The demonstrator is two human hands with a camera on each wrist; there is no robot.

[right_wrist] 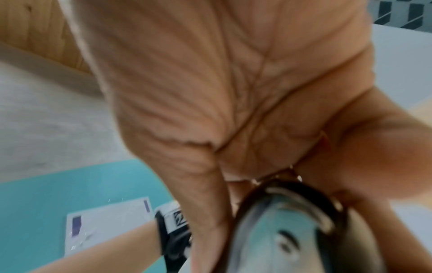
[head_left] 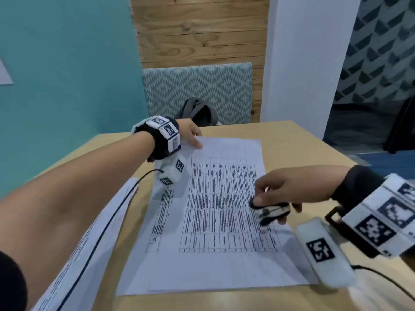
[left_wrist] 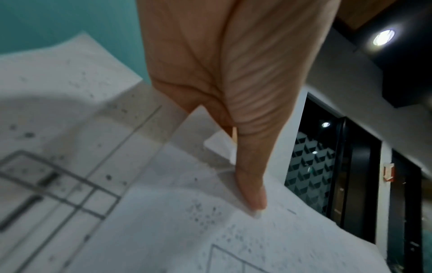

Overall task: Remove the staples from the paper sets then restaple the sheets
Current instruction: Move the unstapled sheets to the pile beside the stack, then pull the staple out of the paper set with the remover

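Right wrist: blurred stapler [right_wrist: 287, 238], right hand [right_wrist: 233, 92] gripping.

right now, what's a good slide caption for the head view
Left hand pins the far corner of the paper set on the table while the right hand brings in a stapler.

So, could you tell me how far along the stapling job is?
Done: cannot tell; no staple shows. In hand: the left hand pinches the far corner of the white printed paper set while the right hand grips a small black-and-white stapler above it. Left: another printed set waits beside.
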